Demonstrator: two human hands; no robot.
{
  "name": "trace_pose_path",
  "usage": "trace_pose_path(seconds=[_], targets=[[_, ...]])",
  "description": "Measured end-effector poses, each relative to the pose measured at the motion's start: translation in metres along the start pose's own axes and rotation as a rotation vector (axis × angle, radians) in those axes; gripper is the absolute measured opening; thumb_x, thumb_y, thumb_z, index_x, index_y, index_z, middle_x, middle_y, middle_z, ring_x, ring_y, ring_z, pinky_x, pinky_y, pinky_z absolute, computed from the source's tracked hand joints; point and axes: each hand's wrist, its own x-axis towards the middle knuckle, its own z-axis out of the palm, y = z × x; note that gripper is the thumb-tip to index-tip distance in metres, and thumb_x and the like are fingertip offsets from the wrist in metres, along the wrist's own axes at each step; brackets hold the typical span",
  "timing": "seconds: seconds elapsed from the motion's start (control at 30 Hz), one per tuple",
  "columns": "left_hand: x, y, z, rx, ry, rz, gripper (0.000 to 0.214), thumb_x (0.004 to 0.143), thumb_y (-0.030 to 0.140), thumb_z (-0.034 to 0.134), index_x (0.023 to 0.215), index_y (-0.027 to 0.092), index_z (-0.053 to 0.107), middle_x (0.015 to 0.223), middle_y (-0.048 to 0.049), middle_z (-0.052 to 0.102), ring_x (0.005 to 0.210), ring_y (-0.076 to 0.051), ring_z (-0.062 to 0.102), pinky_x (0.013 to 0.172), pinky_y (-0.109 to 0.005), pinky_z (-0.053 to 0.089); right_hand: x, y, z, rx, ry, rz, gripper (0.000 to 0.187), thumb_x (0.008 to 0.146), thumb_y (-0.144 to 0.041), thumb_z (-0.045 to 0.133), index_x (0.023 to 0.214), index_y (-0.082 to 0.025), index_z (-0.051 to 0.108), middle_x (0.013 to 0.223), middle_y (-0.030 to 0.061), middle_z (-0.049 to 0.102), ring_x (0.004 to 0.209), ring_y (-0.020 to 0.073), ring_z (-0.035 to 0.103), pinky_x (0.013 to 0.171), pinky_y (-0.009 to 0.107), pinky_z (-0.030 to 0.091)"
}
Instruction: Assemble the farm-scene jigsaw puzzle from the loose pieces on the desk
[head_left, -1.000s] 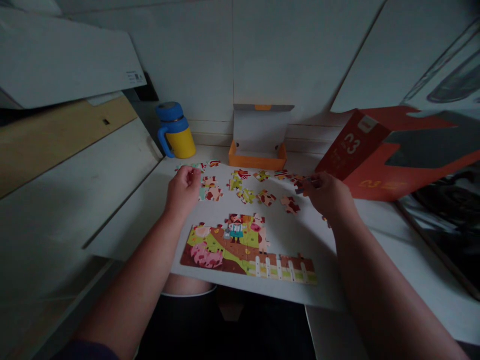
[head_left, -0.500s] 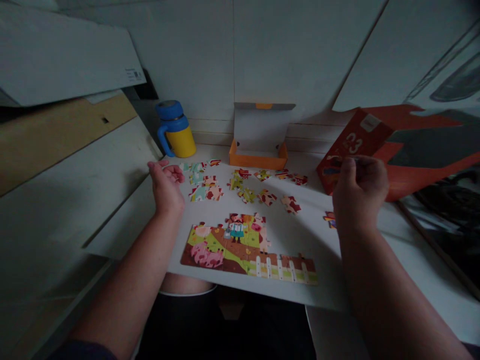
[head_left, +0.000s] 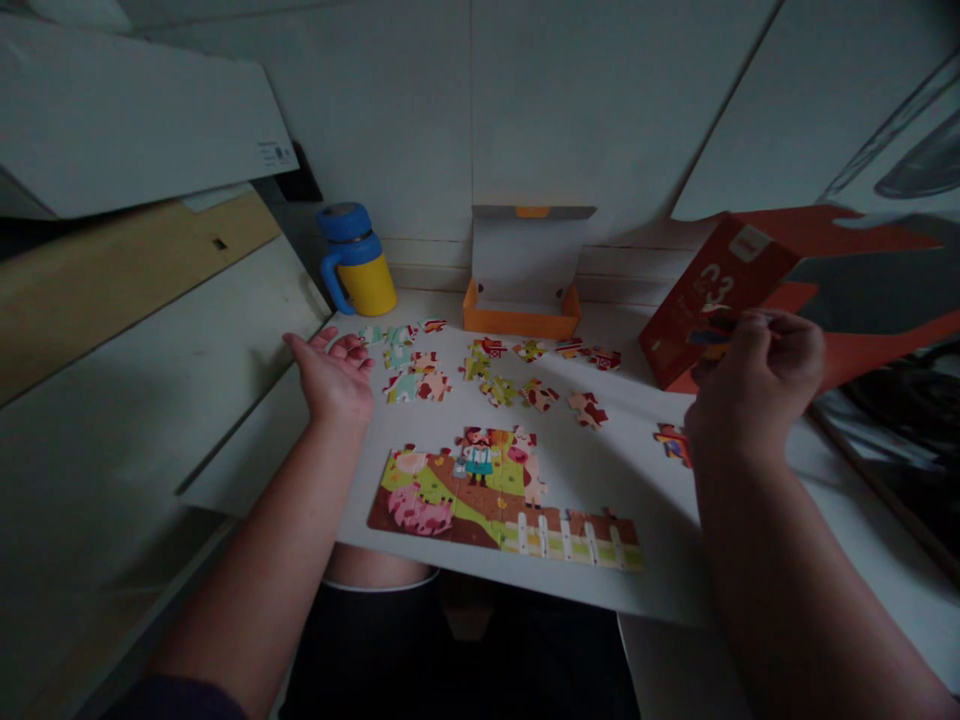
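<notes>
My right hand (head_left: 757,375) is raised at the right, fingers pinched on a puzzle piece (head_left: 709,337) with dark blue and orange on it, held in front of the red box. My left hand (head_left: 336,375) hovers palm up, fingers apart and holding nothing, beside the loose puzzle pieces (head_left: 416,385) at the left. A partly joined farm puzzle (head_left: 480,495) lies near the table's front edge, showing a pig, a farmer, a cow and a white fence. More loose pieces (head_left: 540,395) are spread behind it, and another loose piece (head_left: 673,443) lies by my right wrist.
An open orange box (head_left: 521,320) stands against the wall. The blue and yellow mug (head_left: 367,280) is at the back left, near stacked white boards (head_left: 150,120). A large red box (head_left: 705,290) leans at the right.
My right hand has moved to the right, carrying the puzzle piece with it. My left hand's fingers have spread a little more. The view has shifted slightly.
</notes>
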Motion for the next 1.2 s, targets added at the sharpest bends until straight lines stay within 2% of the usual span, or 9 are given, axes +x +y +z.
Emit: trace_pose_path(seconds=[0.13, 0.37, 0.53, 0.7, 0.93, 1.03, 1.2], targets=[[0.0, 0.0, -0.001, 0.018, -0.018, -0.006, 0.075, 0.091, 0.096, 0.034, 0.101, 0.026, 0.056, 0.076, 0.0009, 0.059, 0.059, -0.014, 0.054, 0.058, -0.028, 0.041, -0.001, -0.008, 0.0, 0.112, 0.059, -0.013, 0.02, 0.091, -0.038, 0.056, 0.104, -0.024, 0.049, 0.103, 0.0114, 0.076, 0.065, 0.0151, 0.065, 0.044, 0.026, 0.036], [-0.001, 0.001, 0.001, 0.012, -0.024, -0.053, 0.073, 0.094, 0.093, 0.033, 0.095, 0.024, 0.057, 0.073, 0.0011, 0.057, 0.058, -0.014, 0.051, 0.057, -0.028, 0.042, -0.003, -0.013, 0.002, 0.193, 0.051, 0.005, 0.022, 0.088, -0.037, 0.063, 0.102, -0.022, 0.054, 0.096, 0.0093, 0.075, 0.062, 0.0148, 0.062, 0.043, 0.026, 0.037], [-0.003, 0.002, 0.003, 0.023, -0.039, -0.06, 0.075, 0.098, 0.091, 0.026, 0.091, 0.023, 0.057, 0.07, 0.001, 0.055, 0.058, -0.014, 0.048, 0.057, -0.028, 0.04, -0.003, -0.014, 0.001, 0.179, 0.035, 0.011, 0.021, 0.089, -0.039, 0.063, 0.1, -0.023, 0.054, 0.094, 0.0076, 0.074, 0.064, 0.0149, 0.063, 0.045, 0.025, 0.035], [-0.005, 0.005, 0.006, 0.065, -0.068, -0.082, 0.072, 0.107, 0.079, 0.011, 0.086, 0.022, 0.051, 0.063, 0.0032, 0.044, 0.054, -0.013, 0.035, 0.057, -0.03, 0.035, 0.001, -0.019, -0.003, 0.138, 0.07, -0.006, 0.018, 0.091, -0.04, 0.057, 0.098, -0.024, 0.052, 0.095, 0.0079, 0.074, 0.061, 0.0131, 0.059, 0.046, 0.026, 0.036], [-0.001, 0.001, 0.003, 0.12, -0.12, -0.045, 0.086, 0.092, 0.096, 0.005, 0.084, 0.022, 0.047, 0.063, 0.0042, 0.039, 0.053, -0.012, 0.029, 0.057, -0.03, 0.033, 0.014, -0.018, -0.015, 0.277, 0.152, -0.056, 0.011, 0.09, -0.032, 0.057, 0.094, -0.022, 0.054, 0.085, 0.0045, 0.066, 0.06, 0.0135, 0.056, 0.044, 0.027, 0.035], [-0.001, 0.002, 0.004, 0.113, -0.105, -0.056, 0.085, 0.094, 0.093, 0.001, 0.082, 0.022, 0.047, 0.062, 0.0043, 0.036, 0.053, -0.013, 0.027, 0.056, -0.03, 0.033, 0.013, -0.021, -0.016, 0.28, 0.16, -0.045, 0.011, 0.091, -0.032, 0.057, 0.094, -0.022, 0.055, 0.085, 0.0042, 0.066, 0.06, 0.0132, 0.056, 0.044, 0.027, 0.034], [-0.006, 0.006, 0.009, 0.107, -0.071, -0.085, 0.086, 0.098, 0.082, -0.01, 0.078, 0.021, 0.048, 0.06, 0.004, 0.034, 0.053, -0.014, 0.024, 0.056, -0.03, 0.031, 0.004, -0.026, -0.011, 0.235, 0.089, -0.027, 0.017, 0.092, -0.037, 0.058, 0.097, -0.022, 0.055, 0.088, 0.0053, 0.07, 0.063, 0.0133, 0.061, 0.045, 0.025, 0.034]])
